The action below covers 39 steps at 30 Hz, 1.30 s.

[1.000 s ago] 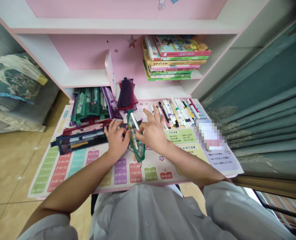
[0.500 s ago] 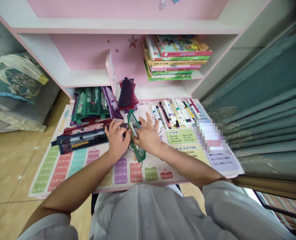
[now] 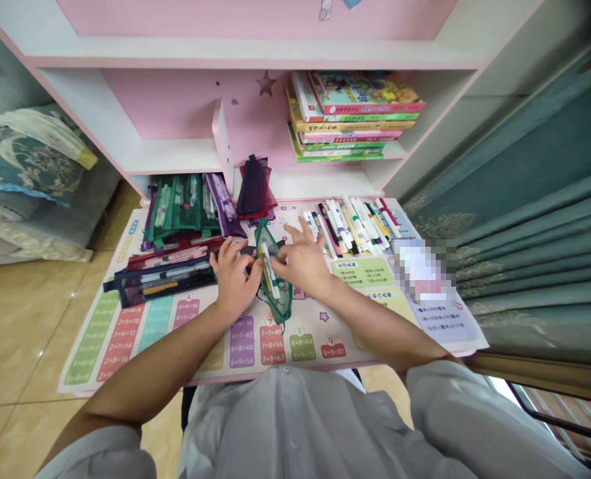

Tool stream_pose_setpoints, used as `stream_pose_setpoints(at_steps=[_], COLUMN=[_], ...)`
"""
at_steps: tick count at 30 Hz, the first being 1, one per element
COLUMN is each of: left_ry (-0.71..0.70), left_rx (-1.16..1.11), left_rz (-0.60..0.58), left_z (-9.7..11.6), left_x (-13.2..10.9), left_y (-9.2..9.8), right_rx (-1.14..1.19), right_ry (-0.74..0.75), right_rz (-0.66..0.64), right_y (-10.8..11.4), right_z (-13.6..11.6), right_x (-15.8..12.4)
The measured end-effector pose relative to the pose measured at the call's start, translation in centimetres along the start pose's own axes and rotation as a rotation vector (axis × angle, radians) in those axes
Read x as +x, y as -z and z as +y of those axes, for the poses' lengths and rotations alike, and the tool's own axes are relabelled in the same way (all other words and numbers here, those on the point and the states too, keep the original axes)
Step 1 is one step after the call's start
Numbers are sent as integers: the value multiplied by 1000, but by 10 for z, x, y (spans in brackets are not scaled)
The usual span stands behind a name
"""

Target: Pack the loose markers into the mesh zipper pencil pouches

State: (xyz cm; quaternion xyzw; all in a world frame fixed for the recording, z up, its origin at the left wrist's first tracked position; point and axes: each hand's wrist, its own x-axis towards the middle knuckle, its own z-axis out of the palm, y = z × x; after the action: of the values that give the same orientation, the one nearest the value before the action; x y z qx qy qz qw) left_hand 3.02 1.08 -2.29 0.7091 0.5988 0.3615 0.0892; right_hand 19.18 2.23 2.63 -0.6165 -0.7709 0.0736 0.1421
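Note:
A green mesh pouch [image 3: 281, 307] lies open on the desk, with white markers [image 3: 270, 274] and a yellowish pen inside. My left hand [image 3: 236, 276] pinches the pouch's left edge between thumb and forefinger, its other fingers spread. On the other side, my right hand [image 3: 305, 259] has its fingers apart, the thumb near the markers and the fingertips close to the loose pens. A row of loose markers and pens [image 3: 357, 225] lies at the back right. Left of my left hand rests a dark blue mesh pouch [image 3: 168, 281] holding pens.
Filled green pouches [image 3: 180, 206] and a purple pouch [image 3: 223, 203] are heaped at the back left. Flat dark and red pouches [image 3: 252, 186] lean near the divider. Books [image 3: 350, 123] are stacked on the shelf. A blurred, phone-like object [image 3: 422, 269] lies at the right.
My right hand has moved right and slightly up, away from the pouch toward the loose pens, and the markers in the pouch show more fully. My left hand has stayed in place.

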Motion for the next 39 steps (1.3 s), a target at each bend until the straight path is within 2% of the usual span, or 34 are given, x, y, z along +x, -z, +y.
stream_pose_setpoints(at_steps=[3, 5, 9, 12, 28, 39], left_ry=[-4, 3, 19, 11, 8, 10], left_rx=[-5, -5, -6, -3, -8, -11], left_rz=[4, -2, -19, -14, -13, -18], left_z=[-1, -1, 0, -1, 0, 1], left_x=[0, 0, 0, 0, 1, 1], left_y=[0, 0, 1, 1, 1, 3], right_rx=[7, -42, -183, -249, -281, -223], right_ry=[-140, -246, -375, -420, -397, -287], right_rz=[192, 227, 178, 98, -27, 131], right_y=[10, 10, -5, -18, -31, -20], right_z=[23, 43, 77, 89, 86, 71], right_x=[15, 26, 45, 51, 53, 44])
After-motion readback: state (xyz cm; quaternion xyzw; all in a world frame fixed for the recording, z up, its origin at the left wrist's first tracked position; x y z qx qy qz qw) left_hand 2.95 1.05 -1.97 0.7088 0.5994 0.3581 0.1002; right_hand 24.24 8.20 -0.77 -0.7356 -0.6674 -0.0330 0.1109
